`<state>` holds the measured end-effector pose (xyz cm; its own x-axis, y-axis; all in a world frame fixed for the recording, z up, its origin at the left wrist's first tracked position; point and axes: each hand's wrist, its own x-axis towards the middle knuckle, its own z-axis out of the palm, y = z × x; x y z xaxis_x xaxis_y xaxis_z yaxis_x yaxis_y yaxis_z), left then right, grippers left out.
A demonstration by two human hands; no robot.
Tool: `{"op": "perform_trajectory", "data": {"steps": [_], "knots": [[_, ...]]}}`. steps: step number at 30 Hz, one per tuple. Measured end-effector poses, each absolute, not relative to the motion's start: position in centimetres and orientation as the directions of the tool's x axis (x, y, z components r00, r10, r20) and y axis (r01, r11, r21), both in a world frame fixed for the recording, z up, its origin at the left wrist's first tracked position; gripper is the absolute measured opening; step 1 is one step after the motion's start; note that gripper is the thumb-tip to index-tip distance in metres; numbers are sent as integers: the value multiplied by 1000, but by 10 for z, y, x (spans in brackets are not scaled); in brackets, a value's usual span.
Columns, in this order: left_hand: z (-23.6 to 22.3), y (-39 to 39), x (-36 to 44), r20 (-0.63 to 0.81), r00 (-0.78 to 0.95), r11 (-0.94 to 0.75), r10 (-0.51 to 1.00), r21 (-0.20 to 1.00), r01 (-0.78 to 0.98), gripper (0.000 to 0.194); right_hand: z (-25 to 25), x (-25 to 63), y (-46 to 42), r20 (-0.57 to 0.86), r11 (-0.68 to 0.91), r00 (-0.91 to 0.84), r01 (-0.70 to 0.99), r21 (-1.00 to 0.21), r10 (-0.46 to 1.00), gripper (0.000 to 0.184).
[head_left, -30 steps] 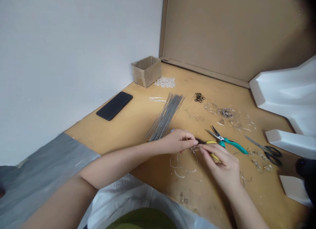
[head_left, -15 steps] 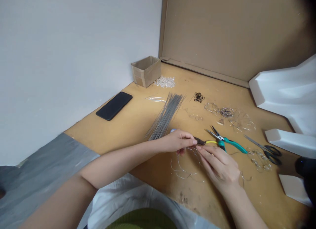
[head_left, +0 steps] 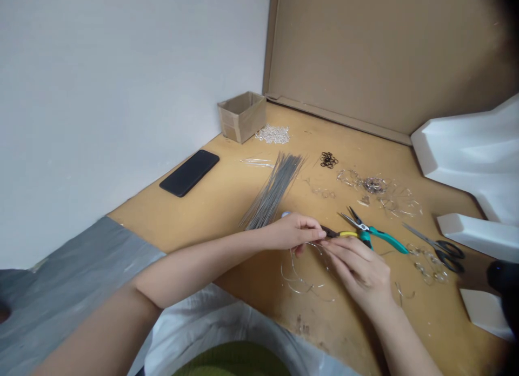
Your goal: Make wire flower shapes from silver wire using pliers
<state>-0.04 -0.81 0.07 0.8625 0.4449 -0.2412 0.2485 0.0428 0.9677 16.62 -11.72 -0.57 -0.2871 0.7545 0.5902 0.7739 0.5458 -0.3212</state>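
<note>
My left hand (head_left: 297,233) and my right hand (head_left: 363,270) meet fingertip to fingertip over the near part of the table. Both are closed in a pinch on thin silvery wire (head_left: 302,289), which hangs below them in loose loops. The fingers cover the exact spot being pinched. Just behind the fingertips lie pliers with a yellow handle (head_left: 347,234), partly hidden. Teal-handled long-nose pliers (head_left: 387,240) rest with jaws apart beyond my right hand. A bundle of straight grey wires (head_left: 275,192) lies beyond my left hand.
At the back stand a cardboard box (head_left: 242,119) and a heap of clear beads (head_left: 273,134). A black phone (head_left: 190,173) lies left. Black rings (head_left: 328,160), tangled wire pieces (head_left: 375,186) and scissors (head_left: 448,252) lie rightward, near white foam blocks (head_left: 478,235).
The view has shifted very slightly. Both hands stay together in nearly the same place, with small movement at the fingers, and the hanging wire loops have changed shape a little.
</note>
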Motion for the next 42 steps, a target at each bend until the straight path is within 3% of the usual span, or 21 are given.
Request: {"op": "perform_trajectory", "data": {"steps": [8, 15, 28, 42], "knots": [[-1, -9, 0, -186, 874, 2, 449, 978, 208, 37, -6, 165, -116, 572, 399, -69, 784, -476, 817, 19], [-1, -9, 0, -144, 862, 7, 487, 987, 161, 32, -5, 163, -116, 574, 369, -16, 781, -504, 818, 15], [5, -2, -3, -211, 889, 172, 408, 973, 152, 28, -2, 170, -116, 596, 326, 88, 768, -551, 798, 13], [5, -6, -2, -186, 848, 7, 496, 978, 211, 27, 0, 170, -116, 580, 306, 109, 763, -569, 807, 12]]}}
